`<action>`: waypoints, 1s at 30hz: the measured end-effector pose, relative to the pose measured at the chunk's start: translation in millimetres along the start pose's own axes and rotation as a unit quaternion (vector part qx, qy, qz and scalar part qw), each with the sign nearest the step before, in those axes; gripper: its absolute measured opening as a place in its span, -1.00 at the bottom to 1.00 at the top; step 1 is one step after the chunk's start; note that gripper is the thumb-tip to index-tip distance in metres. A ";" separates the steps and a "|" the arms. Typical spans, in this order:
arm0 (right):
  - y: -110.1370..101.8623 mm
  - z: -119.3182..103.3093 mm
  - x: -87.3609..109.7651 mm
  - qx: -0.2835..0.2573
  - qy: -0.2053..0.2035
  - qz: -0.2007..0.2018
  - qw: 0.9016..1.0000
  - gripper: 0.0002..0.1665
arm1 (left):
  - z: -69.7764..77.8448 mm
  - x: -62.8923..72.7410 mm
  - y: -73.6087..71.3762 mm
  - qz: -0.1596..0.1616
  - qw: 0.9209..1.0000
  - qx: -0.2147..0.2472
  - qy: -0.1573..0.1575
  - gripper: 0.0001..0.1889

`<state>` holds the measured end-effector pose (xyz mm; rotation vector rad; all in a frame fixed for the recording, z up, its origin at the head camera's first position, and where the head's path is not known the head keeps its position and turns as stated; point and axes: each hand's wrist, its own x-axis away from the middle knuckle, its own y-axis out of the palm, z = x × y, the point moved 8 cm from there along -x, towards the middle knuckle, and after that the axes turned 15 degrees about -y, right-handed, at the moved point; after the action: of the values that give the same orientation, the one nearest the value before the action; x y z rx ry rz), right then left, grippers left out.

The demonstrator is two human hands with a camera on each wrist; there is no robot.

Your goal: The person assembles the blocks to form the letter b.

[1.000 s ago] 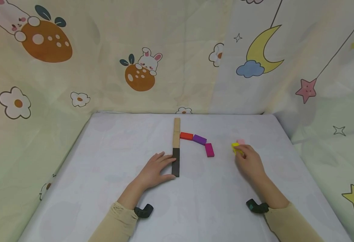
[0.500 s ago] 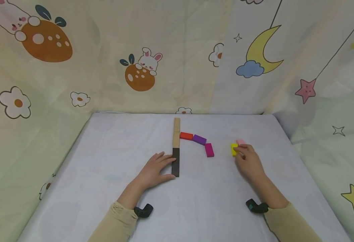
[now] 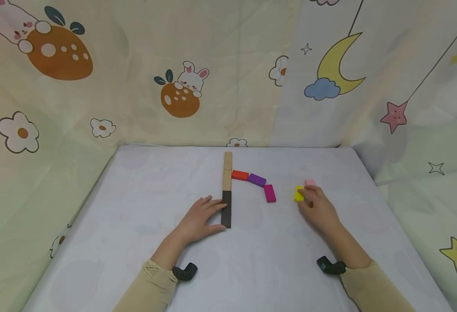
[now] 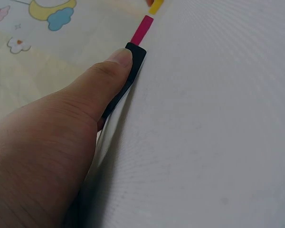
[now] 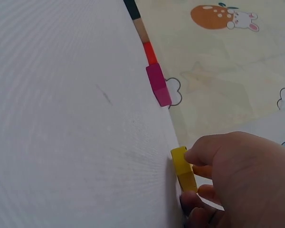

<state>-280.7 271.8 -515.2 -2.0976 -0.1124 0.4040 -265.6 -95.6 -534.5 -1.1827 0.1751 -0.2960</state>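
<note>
My left hand [image 3: 199, 222] lies on the table with its fingertips along the left side of two black blocks [image 3: 228, 216]. Its thumb touches their near end, as the left wrist view shows. Two natural wood blocks [image 3: 227, 171] continue that straight row toward the back. From the row's right side a red block [image 3: 240, 175], a purple block [image 3: 257, 180] and a magenta block [image 3: 269, 193] form a curve. Farther right, my right hand [image 3: 322, 210] pinches a yellow block [image 5: 181, 164] between thumb and fingers, low at the table surface.
A pink block [image 3: 309, 182] lies just behind the yellow one, partly covered by the right hand. A white cloth covers the table [image 3: 135, 182]. Patterned fabric [image 3: 236, 99] hangs behind its back edge and at both sides.
The yellow block has turned and shifted slightly left, and the right hand's fingers have moved with it. The left hand and the other blocks stay in place.
</note>
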 end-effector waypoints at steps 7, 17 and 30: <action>4.8 -2.5 -0.1 0.013 0.005 -0.027 1.000 -0.39 | -0.1 0.1 0.0 -0.001 1.000 0.000 0.001 -0.25; 5.7 -0.4 -2.6 0.028 0.024 -0.051 0.998 -0.24 | -0.8 -0.8 -0.2 0.003 1.000 -0.002 0.007 -0.25; 9.1 -1.1 -1.9 -0.041 0.025 -0.038 0.998 -0.18 | -2.3 0.0 1.4 -0.006 1.000 0.005 -0.003 -0.25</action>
<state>-282.9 265.6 -521.9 -2.1762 -0.1804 0.3051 -266.1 -97.1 -536.6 -1.1740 0.1612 -0.3046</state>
